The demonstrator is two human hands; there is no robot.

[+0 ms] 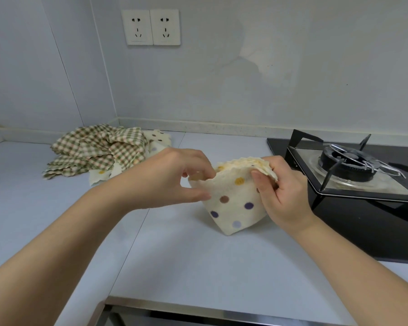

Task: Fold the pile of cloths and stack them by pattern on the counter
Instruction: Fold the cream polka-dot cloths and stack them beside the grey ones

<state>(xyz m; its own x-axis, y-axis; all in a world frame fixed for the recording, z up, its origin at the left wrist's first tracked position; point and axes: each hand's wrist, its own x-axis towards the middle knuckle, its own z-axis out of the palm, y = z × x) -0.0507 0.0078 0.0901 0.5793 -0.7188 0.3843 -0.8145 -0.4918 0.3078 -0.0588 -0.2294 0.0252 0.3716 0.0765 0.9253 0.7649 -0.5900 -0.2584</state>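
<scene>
Grip: both hands are closed on one dotted cloth (pixel 233 203). The right hand (pixel 283 191) pinches its upper right corner, thumb on the near face and fingers curled behind. The left hand (pixel 174 177) has its fingers curled onto the upper left edge, with the thumb laid against the left side. Neither hand holds anything else.
Counter (pixel 174 267): pale surface that carries all the work. The held cloth is over its middle, towards the right.
Hob (pixel 339 165): black gas burner set into the right end of the counter, just beside the right hand. No flame is visible.
Pile (pixel 97 151): a loose heap in the back left corner, well apart from the hands. Checked cloths lie on top and dotted ones poke out at its right and front edges. It is unsorted.
Held cloth: cream with coloured dots and a scalloped edge. The top edge shows more than one layer, so it appears partly folded. The lower corner hangs down to the counter; contact cannot be confirmed.
Reason for hold: the two top corners are pinched, probably so the cloth hangs flat and its edges can be matched.
Assessment: a fold is in hand, and most of the task remains.
Risk: the cloth is close to the hob.
</scene>
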